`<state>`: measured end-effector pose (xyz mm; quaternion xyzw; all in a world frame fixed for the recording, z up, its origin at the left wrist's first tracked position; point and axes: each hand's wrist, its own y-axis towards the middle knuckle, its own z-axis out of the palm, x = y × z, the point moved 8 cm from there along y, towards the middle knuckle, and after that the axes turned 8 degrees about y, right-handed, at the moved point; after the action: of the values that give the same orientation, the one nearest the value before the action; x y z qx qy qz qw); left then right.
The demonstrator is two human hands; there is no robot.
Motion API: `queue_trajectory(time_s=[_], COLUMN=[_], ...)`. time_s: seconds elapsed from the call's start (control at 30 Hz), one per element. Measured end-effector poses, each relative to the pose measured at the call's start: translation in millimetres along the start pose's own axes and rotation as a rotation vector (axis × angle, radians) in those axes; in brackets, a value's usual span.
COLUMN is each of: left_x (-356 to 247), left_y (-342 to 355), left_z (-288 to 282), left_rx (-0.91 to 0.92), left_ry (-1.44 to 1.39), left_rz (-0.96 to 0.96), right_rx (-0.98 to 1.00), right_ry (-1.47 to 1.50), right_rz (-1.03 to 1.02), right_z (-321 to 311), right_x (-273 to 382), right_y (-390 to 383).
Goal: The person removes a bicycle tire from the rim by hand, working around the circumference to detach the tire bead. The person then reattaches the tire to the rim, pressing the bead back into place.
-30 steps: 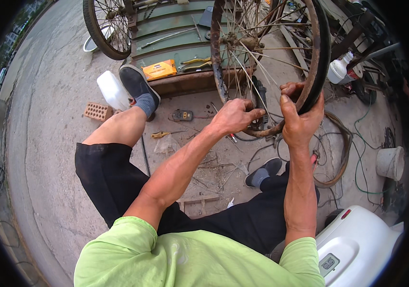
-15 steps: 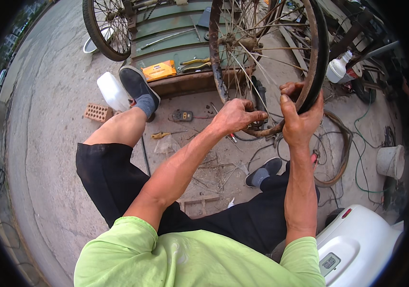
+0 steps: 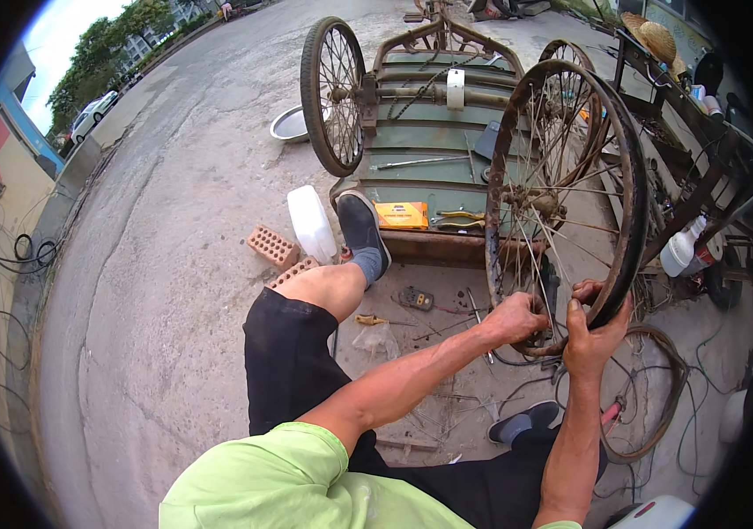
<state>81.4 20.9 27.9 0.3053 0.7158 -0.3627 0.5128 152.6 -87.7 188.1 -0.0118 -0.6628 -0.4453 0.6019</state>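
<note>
Steadying the rusty wheel [image 3: 548,206] at right, my right hand [image 3: 595,337] clasps its near edge. My left hand [image 3: 519,318] curls close by (pinching something? I can't tell); next seemingly calls for careful fingers.

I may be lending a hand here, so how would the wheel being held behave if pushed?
The wheel seems likely to feel stiff, since many thin spokes brace its rim. It may feel rough rather than slippery, as the rim looks brown and rusty. Being round, it could turn or roll if pushed, though the right hand grips it.
</note>
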Motion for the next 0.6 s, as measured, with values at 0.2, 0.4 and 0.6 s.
queue_trajectory(time_s=[0.2,0.4,0.6], left_x=[4.9,-11.4,-18.4], left_y=[-16.0,-16.4,-12.8], left_z=[10.3,-2.7,-10.1], left_rx=[0.346,0.324,0.105], left_ry=[-0.411,0.034,0.300], left_rz=[-0.043,0.020,0.051], right_rx=[-0.002,-0.023,-0.022], right_ry=[0.012,0.033,-0.010], right_rz=[0.013,0.032,0.036], right_z=[-9.1,-14.6,-12.7], right_x=[-4.5,-4.8,-7.0], right_y=[4.3,2.8,6.5])
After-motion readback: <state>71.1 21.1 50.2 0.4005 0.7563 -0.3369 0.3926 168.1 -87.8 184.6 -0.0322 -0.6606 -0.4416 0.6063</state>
